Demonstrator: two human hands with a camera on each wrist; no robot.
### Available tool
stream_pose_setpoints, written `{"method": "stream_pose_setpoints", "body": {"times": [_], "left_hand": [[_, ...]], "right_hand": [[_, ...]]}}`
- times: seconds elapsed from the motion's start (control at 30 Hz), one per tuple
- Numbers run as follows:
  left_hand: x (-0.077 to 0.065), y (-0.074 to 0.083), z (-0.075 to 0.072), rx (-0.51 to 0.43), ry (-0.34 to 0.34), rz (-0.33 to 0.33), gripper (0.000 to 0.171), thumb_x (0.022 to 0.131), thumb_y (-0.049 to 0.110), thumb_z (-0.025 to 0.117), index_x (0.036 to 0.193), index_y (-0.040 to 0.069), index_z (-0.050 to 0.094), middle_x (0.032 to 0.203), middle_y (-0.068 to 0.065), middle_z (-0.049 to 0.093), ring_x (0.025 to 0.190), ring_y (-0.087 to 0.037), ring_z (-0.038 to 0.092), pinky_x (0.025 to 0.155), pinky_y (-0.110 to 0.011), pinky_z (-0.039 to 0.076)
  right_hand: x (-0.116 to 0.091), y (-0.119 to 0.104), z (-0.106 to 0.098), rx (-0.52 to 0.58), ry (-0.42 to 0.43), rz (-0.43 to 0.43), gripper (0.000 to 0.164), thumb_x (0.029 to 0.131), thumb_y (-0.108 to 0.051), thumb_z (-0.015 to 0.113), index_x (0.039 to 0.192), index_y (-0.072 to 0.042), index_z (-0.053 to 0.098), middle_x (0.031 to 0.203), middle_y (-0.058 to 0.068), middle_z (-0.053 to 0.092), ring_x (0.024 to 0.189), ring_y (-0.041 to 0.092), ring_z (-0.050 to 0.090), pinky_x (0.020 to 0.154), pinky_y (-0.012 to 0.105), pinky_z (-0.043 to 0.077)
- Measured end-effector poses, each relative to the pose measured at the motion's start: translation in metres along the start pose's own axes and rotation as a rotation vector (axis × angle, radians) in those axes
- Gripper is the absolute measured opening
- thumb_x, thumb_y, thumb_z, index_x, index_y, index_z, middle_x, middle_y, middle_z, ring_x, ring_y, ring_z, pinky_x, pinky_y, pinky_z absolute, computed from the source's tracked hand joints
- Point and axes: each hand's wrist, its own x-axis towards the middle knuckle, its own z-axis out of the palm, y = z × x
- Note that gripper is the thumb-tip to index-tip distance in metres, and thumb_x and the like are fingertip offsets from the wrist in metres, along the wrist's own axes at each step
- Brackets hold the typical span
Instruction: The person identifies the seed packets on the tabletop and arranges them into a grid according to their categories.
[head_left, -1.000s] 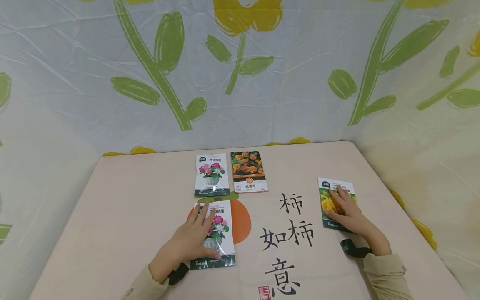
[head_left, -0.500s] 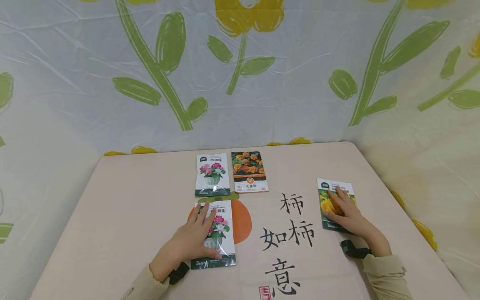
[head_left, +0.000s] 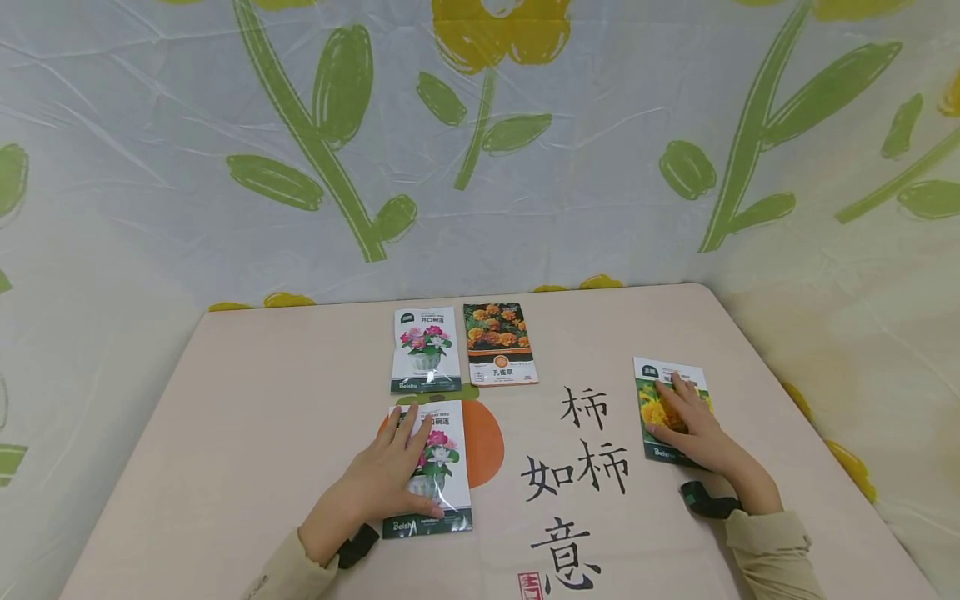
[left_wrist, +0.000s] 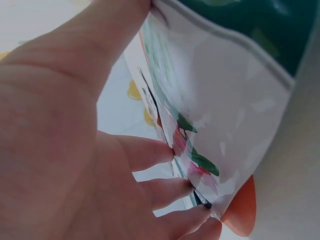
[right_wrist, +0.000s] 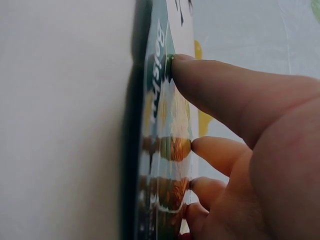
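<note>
My left hand [head_left: 386,475] rests with spread fingers on a white seed packet [head_left: 450,492] picturing pink flowers in a pot. In the left wrist view, the fingertips and thumb touch the glossy face of that pink-flower packet [left_wrist: 235,100]. On the right side of the table, my right hand [head_left: 697,429] lies on a seed packet with yellow flowers [head_left: 651,408], its fingers spread. The right wrist view has the thumb and fingertips touching the printed front of the yellow-flower packet [right_wrist: 165,120]. Part of each packet is hidden under the hand.
Behind the left hand lie a second pink-flower packet [head_left: 425,350] and a packet with orange flowers [head_left: 500,343], side by side. The pale tablecloth [head_left: 247,433] bears black brush characters and an orange fruit print [head_left: 486,446]. A flower-patterned curtain [head_left: 570,200] hangs at the table's back edge.
The yellow-flower packet and the right hand have shifted very slightly to the left early on. The left hand stays in place on its packet.
</note>
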Motion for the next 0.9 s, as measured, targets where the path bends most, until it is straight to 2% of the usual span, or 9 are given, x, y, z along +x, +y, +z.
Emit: {"method": "stream_pose_setpoints", "body": {"times": [0.17, 0.37, 0.9], "left_hand": [[-0.0007, 0.0011, -0.0011, -0.001, 0.006, -0.002, 0.120, 0.063, 0.063, 0.083, 0.154, 0.003, 0.033, 0.162, -0.022, 0.018, 0.148, -0.046, 0.012, 0.103, -0.062, 0.039], [-0.0009, 0.0011, -0.0016, -0.001, 0.006, 0.001, 0.119, 0.064, 0.063, 0.083, 0.154, 0.003, 0.033, 0.162, -0.022, 0.018, 0.148, -0.046, 0.012, 0.104, -0.061, 0.039], [0.0010, -0.0001, 0.0018, 0.005, 0.004, 0.002, 0.120, 0.064, 0.065, 0.082, 0.154, 0.003, 0.032, 0.162, -0.022, 0.018, 0.148, -0.046, 0.012, 0.104, -0.061, 0.039]], "right_hand": [[-0.0004, -0.0029, 0.0004, 0.004, 0.003, -0.015, 0.080, 0.091, -0.025, 0.067, 0.152, 0.005, 0.026, 0.158, 0.036, 0.001, 0.144, 0.055, -0.009, 0.103, 0.080, -0.001], [0.0003, -0.0066, 0.0005, 0.001, -0.011, 0.011, 0.080, 0.091, -0.027, 0.068, 0.152, 0.005, 0.026, 0.159, 0.035, 0.001, 0.144, 0.055, -0.010, 0.103, 0.080, -0.001], [0.0005, -0.0069, 0.0033, -0.005, -0.010, -0.026, 0.079, 0.091, -0.026, 0.068, 0.151, 0.006, 0.027, 0.159, 0.035, 0.003, 0.144, 0.056, -0.007, 0.104, 0.080, 0.000]]}}
